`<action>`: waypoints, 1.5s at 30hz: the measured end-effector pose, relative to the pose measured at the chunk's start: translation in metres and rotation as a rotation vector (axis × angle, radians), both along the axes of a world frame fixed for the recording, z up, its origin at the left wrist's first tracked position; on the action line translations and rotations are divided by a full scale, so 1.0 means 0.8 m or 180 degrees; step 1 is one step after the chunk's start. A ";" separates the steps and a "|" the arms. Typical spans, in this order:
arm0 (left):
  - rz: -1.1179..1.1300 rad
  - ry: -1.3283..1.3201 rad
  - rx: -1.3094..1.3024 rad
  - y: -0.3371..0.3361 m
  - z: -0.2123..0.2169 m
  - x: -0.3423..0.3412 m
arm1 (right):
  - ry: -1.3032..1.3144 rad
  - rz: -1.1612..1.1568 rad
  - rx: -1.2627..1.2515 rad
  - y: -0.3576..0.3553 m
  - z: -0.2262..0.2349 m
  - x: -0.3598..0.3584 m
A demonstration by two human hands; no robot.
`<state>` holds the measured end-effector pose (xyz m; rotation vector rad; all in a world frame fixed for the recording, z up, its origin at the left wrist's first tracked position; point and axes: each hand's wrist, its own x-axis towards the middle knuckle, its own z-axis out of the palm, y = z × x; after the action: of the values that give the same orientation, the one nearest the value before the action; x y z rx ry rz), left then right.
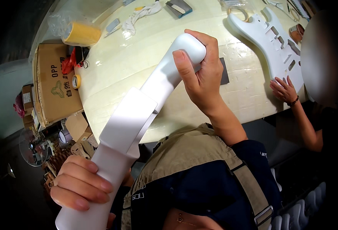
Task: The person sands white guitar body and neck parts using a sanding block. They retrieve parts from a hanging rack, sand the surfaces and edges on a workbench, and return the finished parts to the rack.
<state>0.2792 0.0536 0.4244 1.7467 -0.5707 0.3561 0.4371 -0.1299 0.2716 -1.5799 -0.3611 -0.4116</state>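
Note:
I hold a white guitar body [128, 119], seen nearly edge-on and slanting across the view, off the table. My right hand [205, 71] is closed around its rounded upper end, thumb laid over the near face. Lower down, my left hand [82, 184] wraps its fingers over the wide lower part; its thumb is mostly hidden behind. A blocky rectangular section stands out between the hands, with a small dark notch at its edge. Beyond my right wrist, a dark flat sheet [225, 73] lies on the table, partly covered by the hand.
On the cream-covered table [103, 76] lies another white guitar body [270, 48] with cut-outs, a co-worker's hand [284, 91] on it. A dark grey block [179, 8], white cloth [140, 18] and yellow roll [81, 33] sit farther back. A cardboard box [56, 101] stands left.

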 end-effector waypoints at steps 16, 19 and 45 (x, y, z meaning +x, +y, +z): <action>0.0402 -0.0271 -0.0282 0.049 -0.007 -0.024 | 0.0846 0.0016 -0.1042 -0.098 -0.128 -0.054; 0.0433 -0.0300 -0.0278 0.053 -0.017 -0.023 | 0.0958 -0.0175 -0.1329 -0.133 -0.161 -0.116; -0.0397 -0.0326 -0.0035 0.070 -0.013 -0.046 | 0.1275 -0.3467 0.0847 -0.337 -0.275 -0.164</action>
<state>0.2421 0.1096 0.4136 1.6802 -0.7465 0.3614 0.3061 -0.3998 0.0519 -1.4335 0.8799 -0.8955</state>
